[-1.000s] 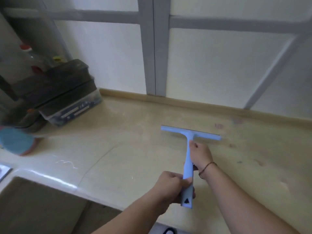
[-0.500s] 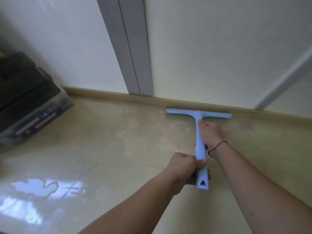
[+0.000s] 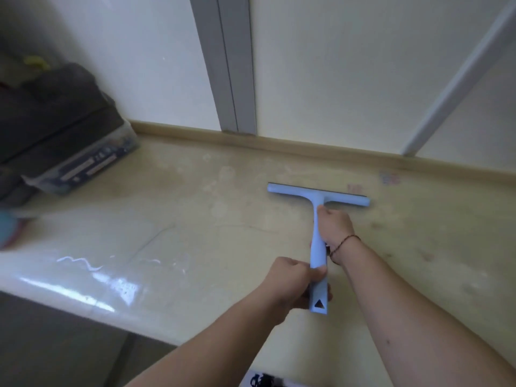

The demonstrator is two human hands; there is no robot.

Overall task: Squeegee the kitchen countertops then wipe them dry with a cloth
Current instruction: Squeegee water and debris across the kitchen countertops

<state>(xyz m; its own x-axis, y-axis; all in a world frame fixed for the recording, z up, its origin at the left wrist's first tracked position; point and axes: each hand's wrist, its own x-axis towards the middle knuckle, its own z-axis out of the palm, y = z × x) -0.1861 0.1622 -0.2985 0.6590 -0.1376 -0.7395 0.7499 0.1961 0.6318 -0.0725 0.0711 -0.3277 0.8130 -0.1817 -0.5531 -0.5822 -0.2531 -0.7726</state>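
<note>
Both hands grip the light, stiff plastic squeegee (image 3: 318, 233) on the wet table (image 3: 195, 219). Right hand (image 3: 333, 226) holds near the blade, left hand (image 3: 290, 283) near the handle's end, which looks a sound grip.

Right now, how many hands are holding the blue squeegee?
2. The left hand grips the squeegee near the bottom end of the handle. The right hand grips higher up, just below the blade bar.

Pale blue T-shaped squeegee (image 3: 318, 219) lies blade-down (dark rubber edge) on the beige countertop (image 3: 195, 219).
</note>
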